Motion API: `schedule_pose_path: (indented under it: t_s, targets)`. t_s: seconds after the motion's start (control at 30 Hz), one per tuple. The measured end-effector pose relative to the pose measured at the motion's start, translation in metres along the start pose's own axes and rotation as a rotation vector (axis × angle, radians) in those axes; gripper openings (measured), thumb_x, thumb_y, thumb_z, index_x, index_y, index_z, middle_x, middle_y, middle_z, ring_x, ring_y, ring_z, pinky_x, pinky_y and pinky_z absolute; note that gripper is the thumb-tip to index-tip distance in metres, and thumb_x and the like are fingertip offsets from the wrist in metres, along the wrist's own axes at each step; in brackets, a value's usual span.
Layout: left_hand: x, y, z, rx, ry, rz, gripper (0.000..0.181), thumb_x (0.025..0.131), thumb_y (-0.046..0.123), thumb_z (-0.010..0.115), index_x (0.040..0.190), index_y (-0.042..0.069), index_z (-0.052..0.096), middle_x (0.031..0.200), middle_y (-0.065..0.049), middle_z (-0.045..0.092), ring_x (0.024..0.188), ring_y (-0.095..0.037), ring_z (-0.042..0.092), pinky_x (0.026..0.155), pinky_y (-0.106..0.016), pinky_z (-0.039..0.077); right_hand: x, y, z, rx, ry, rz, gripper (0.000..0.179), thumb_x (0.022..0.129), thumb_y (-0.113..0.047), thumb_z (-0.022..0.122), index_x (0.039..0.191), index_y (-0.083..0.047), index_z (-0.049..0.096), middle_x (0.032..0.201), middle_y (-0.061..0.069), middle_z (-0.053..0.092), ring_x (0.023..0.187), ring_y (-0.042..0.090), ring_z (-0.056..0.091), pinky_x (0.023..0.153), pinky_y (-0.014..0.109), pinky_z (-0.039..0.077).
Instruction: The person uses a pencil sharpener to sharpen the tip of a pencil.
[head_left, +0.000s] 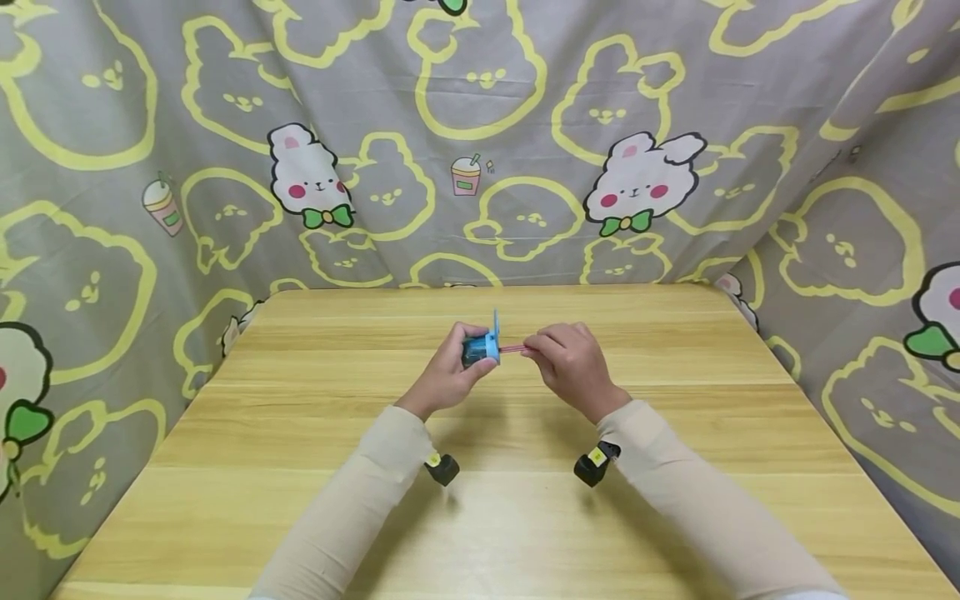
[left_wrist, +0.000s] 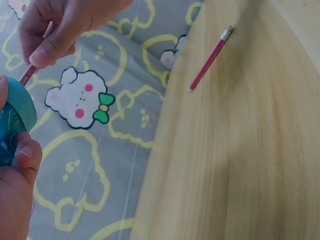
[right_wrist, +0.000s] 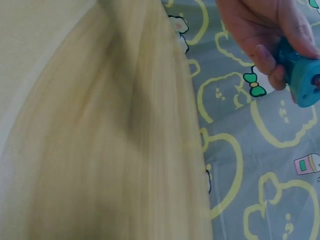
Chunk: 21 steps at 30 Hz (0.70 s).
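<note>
A blue pencil sharpener (head_left: pixel 480 350) with a see-through body lies in my left hand (head_left: pixel 442 375), fingers and thumb around it. Its flat blue lid (head_left: pixel 496 322) stands up, swung away from the opening. From the right, a thin red pencil (head_left: pixel 513 348) reaches the sharpener's face, its tip hidden there. My right hand (head_left: pixel 573 362) pinches this pencil between thumb and fingers. The left wrist view shows the pencil at the sharpener's (left_wrist: pixel 22 105) rim. In the right wrist view, the sharpener's (right_wrist: pixel 301 82) round blue face is partly cut off by the frame edge.
Both hands are above a light wooden table (head_left: pixel 262 467). A second red pencil (left_wrist: pixel 210 60) with a pale eraser end lies on it in the left wrist view. Behind the table hangs a grey patterned curtain (head_left: pixel 465 225). Small black cameras (head_left: pixel 444 469) hang at both wrists.
</note>
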<state>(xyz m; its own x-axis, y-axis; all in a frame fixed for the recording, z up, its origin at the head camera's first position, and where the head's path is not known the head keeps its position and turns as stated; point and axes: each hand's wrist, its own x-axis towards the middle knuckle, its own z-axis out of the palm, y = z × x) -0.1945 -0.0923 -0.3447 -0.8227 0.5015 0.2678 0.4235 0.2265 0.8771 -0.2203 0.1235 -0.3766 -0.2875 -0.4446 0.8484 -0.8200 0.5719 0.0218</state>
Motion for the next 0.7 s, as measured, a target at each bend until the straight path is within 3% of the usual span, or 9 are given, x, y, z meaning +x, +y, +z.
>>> schedule_pose_path:
  t_s: [0.1, 0.23, 0.33, 0.43, 0.57, 0.7]
  targets:
    - [0.0, 0.001, 0.002, 0.01, -0.01, 0.014, 0.039, 0.093, 0.005, 0.05, 0.124, -0.006, 0.03, 0.117, -0.024, 0.041, 0.096, -0.026, 0.049, 0.079, -0.03, 0.045, -0.003, 0.0, 0.003, -0.026, 0.043, -0.016, 0.014, 0.086, -0.017, 0.063, 0.079, -0.005, 0.067, 0.072, 0.004, 0.062, 0.062, 0.018, 0.058, 0.051, 0.031, 0.04]
    - [0.001, 0.002, 0.003, 0.036, -0.013, 0.049, 0.039, 0.092, 0.003, 0.051, 0.123, -0.007, 0.03, 0.118, -0.025, 0.04, 0.098, -0.028, 0.049, 0.08, -0.032, 0.045, -0.004, -0.002, 0.005, -0.029, 0.035, -0.003, 0.016, 0.086, -0.015, 0.061, 0.073, -0.007, 0.065, 0.063, 0.001, 0.06, 0.05, 0.013, 0.053, 0.043, 0.028, 0.039]
    - [0.001, 0.004, 0.004, 0.069, -0.008, 0.093, 0.038, 0.091, 0.001, 0.052, 0.121, -0.009, 0.031, 0.118, -0.027, 0.04, 0.1, -0.031, 0.05, 0.081, -0.035, 0.046, -0.002, -0.003, 0.003, -0.036, -0.039, 0.051, 0.015, 0.084, -0.014, 0.062, 0.07, -0.009, 0.064, 0.059, -0.002, 0.059, 0.043, 0.009, 0.048, 0.038, 0.026, 0.037]
    - [0.001, 0.005, 0.003, 0.095, -0.008, 0.123, 0.038, 0.09, 0.001, 0.053, 0.12, -0.01, 0.031, 0.117, -0.027, 0.041, 0.099, -0.032, 0.05, 0.082, -0.036, 0.046, 0.001, -0.004, -0.002, -0.028, -0.163, 0.133, 0.016, 0.083, -0.014, 0.061, 0.067, -0.011, 0.062, 0.055, -0.005, 0.056, 0.04, 0.006, 0.041, 0.036, 0.024, 0.033]
    - [0.002, 0.004, 0.002, 0.084, -0.002, 0.099, 0.038, 0.091, 0.002, 0.053, 0.121, -0.009, 0.032, 0.115, -0.026, 0.042, 0.098, -0.03, 0.05, 0.081, -0.034, 0.046, 0.006, -0.005, -0.007, 0.077, -0.264, 0.201, 0.013, 0.086, -0.014, 0.061, 0.074, -0.01, 0.064, 0.061, -0.004, 0.058, 0.044, 0.005, 0.042, 0.041, 0.023, 0.037]
    - [0.001, 0.001, 0.002, 0.043, -0.001, 0.048, 0.039, 0.091, 0.004, 0.052, 0.122, -0.007, 0.031, 0.116, -0.025, 0.042, 0.098, -0.027, 0.049, 0.082, -0.032, 0.044, 0.007, -0.004, -0.007, 0.167, -0.235, 0.151, 0.011, 0.081, -0.014, 0.069, 0.087, -0.006, 0.064, 0.078, 0.001, 0.063, 0.063, 0.009, 0.056, 0.056, 0.025, 0.048]
